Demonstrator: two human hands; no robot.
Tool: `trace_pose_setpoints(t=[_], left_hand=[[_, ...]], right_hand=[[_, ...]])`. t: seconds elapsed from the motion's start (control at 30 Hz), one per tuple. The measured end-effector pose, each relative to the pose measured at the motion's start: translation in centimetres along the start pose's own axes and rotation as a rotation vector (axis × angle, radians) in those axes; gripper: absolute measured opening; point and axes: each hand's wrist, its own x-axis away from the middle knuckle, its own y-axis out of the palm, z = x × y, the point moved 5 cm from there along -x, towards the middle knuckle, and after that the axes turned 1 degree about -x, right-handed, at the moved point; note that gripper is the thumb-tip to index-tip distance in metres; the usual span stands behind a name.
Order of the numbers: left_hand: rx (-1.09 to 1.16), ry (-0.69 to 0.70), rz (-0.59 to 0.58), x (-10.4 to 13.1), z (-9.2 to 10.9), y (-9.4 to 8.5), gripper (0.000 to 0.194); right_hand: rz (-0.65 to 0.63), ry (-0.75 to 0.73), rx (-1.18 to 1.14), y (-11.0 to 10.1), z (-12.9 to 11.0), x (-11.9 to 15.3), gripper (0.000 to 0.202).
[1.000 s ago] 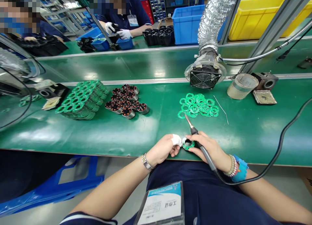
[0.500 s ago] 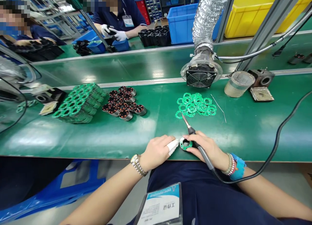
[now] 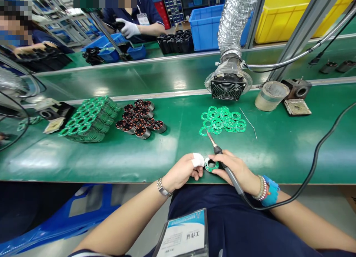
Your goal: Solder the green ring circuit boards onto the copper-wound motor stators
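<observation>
My right hand (image 3: 237,168) is closed around a soldering iron (image 3: 230,175), its metal tip pointing up and away. The thumb and fingers of that same hand steady a motor stator topped with a green ring-shaped circuit board (image 3: 211,169) near the table's front edge. My left hand (image 3: 185,171) is curled, with white wrapping (image 3: 198,160) on a finger. That wrapped finger meets the left rim of the board; whether it pinches anything is hidden. Beyond the iron's tip lies a loose pile of green ring boards (image 3: 224,119), with a thin silvery wire (image 3: 249,124) to its right.
Copper-wound stators (image 3: 142,132) stand in a group left of centre, beside stacked green boards (image 3: 83,118). A fan with a foil duct (image 3: 227,90) hangs over the back edge. A tub (image 3: 271,96) and an iron stand (image 3: 299,92) are at right. The iron's cable (image 3: 315,160) loops rightward. Co-workers sit opposite.
My left hand has turned and its fingers have curled, the wrapped finger now bending onto the stator's edge. My right hand, the iron and the stator have hardly moved.
</observation>
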Motion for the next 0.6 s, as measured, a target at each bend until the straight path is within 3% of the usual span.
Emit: trace_pose_setpoints(t=[0.1,0.23,0.47,0.6], left_hand=[[0.165,-0.039,-0.075,0.1,-0.6,-0.4,0.019],[0.168,-0.016,-0.084,0.0,-0.9,-0.9,0.027],[-0.014,0.092,0.058,0.2,-0.4,0.1,0.029],[0.094,0.151,0.069,-0.2,0.2,-0.2,0.034]], right_hand=[[-0.003,0.003,-0.001,0.1,0.1,0.0,0.033],[0.004,-0.006,-0.011,0.1,0.1,0.0,0.033],[0.006,-0.026,-0.01,0.1,-0.1,0.0,0.034],[-0.017,-0.004,-0.01,-0.1,0.1,-0.2,0.034]])
